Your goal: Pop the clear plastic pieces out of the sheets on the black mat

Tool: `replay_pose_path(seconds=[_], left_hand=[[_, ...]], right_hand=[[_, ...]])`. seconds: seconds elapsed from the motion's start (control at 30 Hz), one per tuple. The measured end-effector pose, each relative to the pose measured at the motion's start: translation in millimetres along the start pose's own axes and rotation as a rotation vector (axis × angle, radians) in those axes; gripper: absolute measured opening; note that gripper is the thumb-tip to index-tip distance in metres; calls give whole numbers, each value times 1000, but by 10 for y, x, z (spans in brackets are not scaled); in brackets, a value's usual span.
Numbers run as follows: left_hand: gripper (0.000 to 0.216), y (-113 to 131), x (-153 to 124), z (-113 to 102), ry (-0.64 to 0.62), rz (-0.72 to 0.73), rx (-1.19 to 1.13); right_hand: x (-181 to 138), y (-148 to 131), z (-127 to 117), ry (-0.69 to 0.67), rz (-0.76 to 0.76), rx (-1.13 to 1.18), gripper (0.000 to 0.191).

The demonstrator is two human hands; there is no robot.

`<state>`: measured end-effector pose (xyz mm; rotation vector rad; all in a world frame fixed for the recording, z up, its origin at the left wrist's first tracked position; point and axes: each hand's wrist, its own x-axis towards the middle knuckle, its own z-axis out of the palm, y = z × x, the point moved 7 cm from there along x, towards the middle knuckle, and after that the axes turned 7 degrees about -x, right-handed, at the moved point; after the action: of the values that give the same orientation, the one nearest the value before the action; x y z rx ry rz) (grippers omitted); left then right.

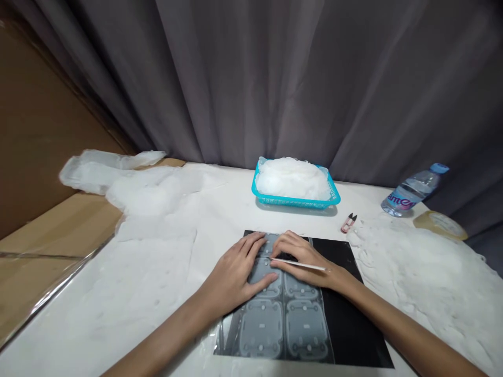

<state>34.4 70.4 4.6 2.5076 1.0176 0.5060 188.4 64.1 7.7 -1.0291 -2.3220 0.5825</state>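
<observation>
My left hand (pixel 241 269) lies flat with its fingers spread on a clear sheet (pixel 261 327) marked with rounded rectangular shapes. Under that sheet is a black mat (pixel 349 324), which sticks out on the right. In my right hand (pixel 301 256) a thin white stick-like tool (pixel 301 265) is pinched, its tip pointing left between the two hands, against the upper part of the sheet. The kind of tool is too small to tell. My fingers hide part of the sheet's upper shapes.
A blue basket (pixel 294 201) heaped with white translucent material (pixel 293 178) stands at the back. Small thread snips (pixel 348 223), a water bottle (pixel 411 192) and a tape roll (pixel 442 225) are to the right. White sheets lie left (pixel 157 209) and right (pixel 432 272). Cardboard (pixel 51 225) borders the left.
</observation>
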Motion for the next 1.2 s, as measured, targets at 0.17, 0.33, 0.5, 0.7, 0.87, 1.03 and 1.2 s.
replay_pose_path(seconds=[0.17, 0.33, 0.5, 0.7, 0.87, 1.03, 1.2], left_hand=[[75, 86, -46, 72, -39, -3, 75], [79, 243, -159, 220, -48, 4, 114], [81, 288, -203, 235, -62, -25, 43], [76, 207, -134, 104, -145, -73, -124], [71, 164, -107, 38, -174, -65, -204], [69, 156, -81, 35, -141, -50, -222], [74, 164, -87, 86, -148, -15, -188]], right_hand=[[-110, -74, 44, 20, -26, -88, 9], [-312, -167, 51, 31, -14, -123, 8], [-350, -138, 34, -74, 35, -30, 10], [-312, -76, 2, -62, 79, 44, 12], [-293, -91, 25, -108, 117, 39, 16], [-277, -157, 18, -64, 35, -61, 12], [-268, -210, 46, 5, -67, -215, 10]])
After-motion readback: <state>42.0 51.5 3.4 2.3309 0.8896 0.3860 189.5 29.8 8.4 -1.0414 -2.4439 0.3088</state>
